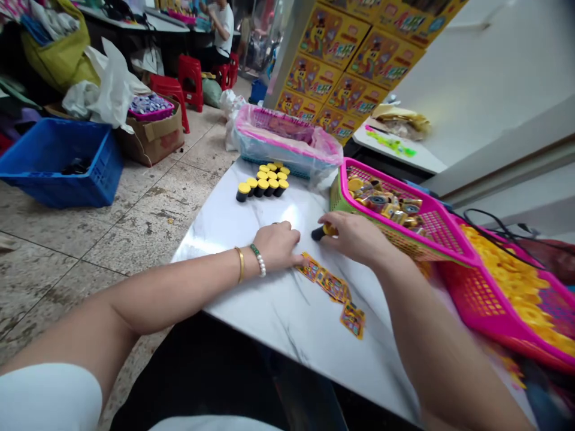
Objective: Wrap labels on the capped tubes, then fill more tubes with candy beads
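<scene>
My right hand [354,236] is closed around a small black tub with a yellow cap [318,233], tilted low over the white marbled table [269,305]. Across from it, my left hand [276,245] rests on the tabletop with bent fingers, its thumb apart from them at the end of a row of small printed orange cards [332,284]. The cards overlap, and one single card [353,319] lies nearer to me. Farther back, several black tubs with yellow caps [269,179] stand upright in a tight group.
A pink-and-green basket [449,242] of wrapped pieces stands right, beside a pink basket of yellow parts [521,281]. Behind the tubs is a plastic-lined basket [287,149], with stacked yellow boxes [336,78] beyond. A blue crate [99,173] sits on the floor at left.
</scene>
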`<state>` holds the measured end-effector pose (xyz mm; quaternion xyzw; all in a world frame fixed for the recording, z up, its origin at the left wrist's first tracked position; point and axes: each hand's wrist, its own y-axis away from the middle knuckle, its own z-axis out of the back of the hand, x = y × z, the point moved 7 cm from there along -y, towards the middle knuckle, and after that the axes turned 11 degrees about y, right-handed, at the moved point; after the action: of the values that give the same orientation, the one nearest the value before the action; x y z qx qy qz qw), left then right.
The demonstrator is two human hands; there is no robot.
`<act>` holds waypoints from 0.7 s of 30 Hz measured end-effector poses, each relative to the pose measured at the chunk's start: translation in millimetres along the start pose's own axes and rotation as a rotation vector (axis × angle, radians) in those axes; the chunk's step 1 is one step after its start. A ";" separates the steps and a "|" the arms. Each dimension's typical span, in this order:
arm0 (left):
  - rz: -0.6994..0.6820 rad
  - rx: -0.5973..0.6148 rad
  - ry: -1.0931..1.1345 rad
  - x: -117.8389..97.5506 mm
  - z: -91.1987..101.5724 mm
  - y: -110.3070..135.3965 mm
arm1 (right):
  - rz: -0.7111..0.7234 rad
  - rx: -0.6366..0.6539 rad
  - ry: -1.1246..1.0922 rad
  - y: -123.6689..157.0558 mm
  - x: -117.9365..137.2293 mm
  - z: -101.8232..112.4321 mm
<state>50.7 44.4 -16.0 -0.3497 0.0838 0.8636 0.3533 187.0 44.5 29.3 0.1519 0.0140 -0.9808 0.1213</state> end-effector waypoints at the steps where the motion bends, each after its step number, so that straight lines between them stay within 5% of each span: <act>1: -0.030 0.015 -0.034 -4.8 -4.7 0.5 | 0.006 0.029 -0.037 2.8 -2.0 -11.9; 5: -0.087 0.048 -0.033 -12.7 -13.8 -0.6 | -0.011 0.011 -0.109 8.2 -0.5 -26.5; 12: -0.034 0.066 0.344 4.7 5.5 -5.4 | -0.168 -0.419 -0.314 52.2 -1.5 29.1; 16: 0.007 0.096 0.364 5.6 10.5 -3.0 | -0.214 -0.371 -0.568 69.6 9.2 26.8; 21: -0.074 0.086 0.141 -6.4 8.9 4.6 | -0.215 -0.352 -0.615 72.1 13.0 14.5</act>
<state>46.0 41.0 -5.6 -0.3971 0.1325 0.8187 0.3930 188.2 -29.5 39.9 -0.1755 0.1610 -0.9704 0.0404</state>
